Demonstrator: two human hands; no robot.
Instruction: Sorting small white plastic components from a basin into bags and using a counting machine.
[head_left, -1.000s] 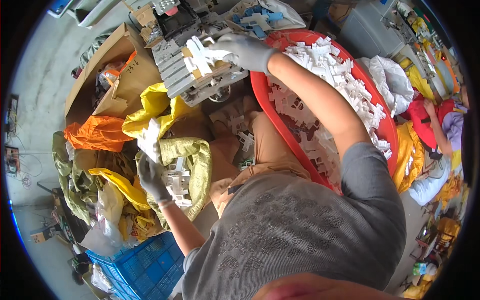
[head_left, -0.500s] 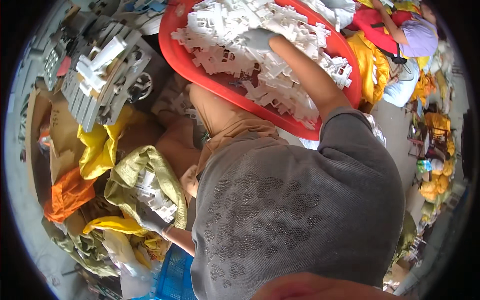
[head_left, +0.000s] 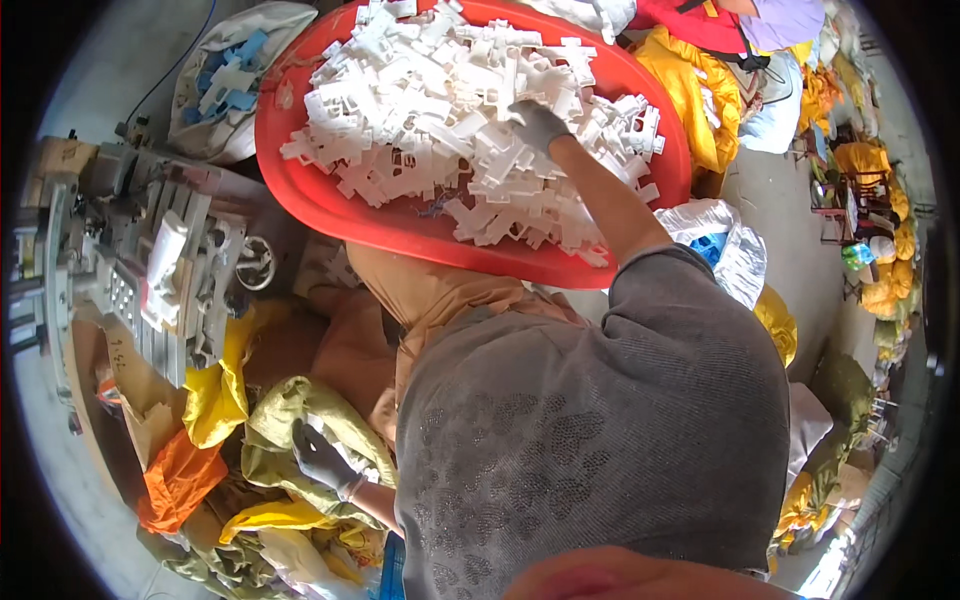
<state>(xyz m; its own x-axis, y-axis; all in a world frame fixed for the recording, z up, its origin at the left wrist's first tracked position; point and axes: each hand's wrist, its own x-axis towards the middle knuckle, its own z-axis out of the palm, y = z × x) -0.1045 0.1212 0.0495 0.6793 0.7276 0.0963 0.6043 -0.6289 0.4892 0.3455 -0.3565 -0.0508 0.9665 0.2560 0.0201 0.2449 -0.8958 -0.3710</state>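
My right hand point(head_left: 541, 125), in a grey glove, reaches into a heap of white moulded plastic parts point(head_left: 410, 110), several shaped like toy pistol bodies. Its fingers are bent around a part at the top of the heap, though their tips are partly hidden. The heap fills a large red oval tub point(head_left: 330, 205) in front of me. Low on the left, my left hand point(head_left: 325, 465), also gloved, is over the mouth of an olive-green woven sack point(head_left: 275, 410). Its thumb and fingers are apart with nothing seen between them. White parts show inside the sack.
A metal machine point(head_left: 195, 280) with a handwheel stands at left, a white part on top. Nearby lie yellow point(head_left: 220, 395) and orange point(head_left: 183, 482) sacks. A white sack point(head_left: 205, 60) of blue parts stands behind. Another person point(head_left: 780, 22) is at far right beside yellow sacks point(head_left: 690, 95).
The view has shifted, bringing the machine lower and the tub leftward. My left hand has come up over the sack's mouth, fingers apart. The right hand has bent its fingers on the heap.
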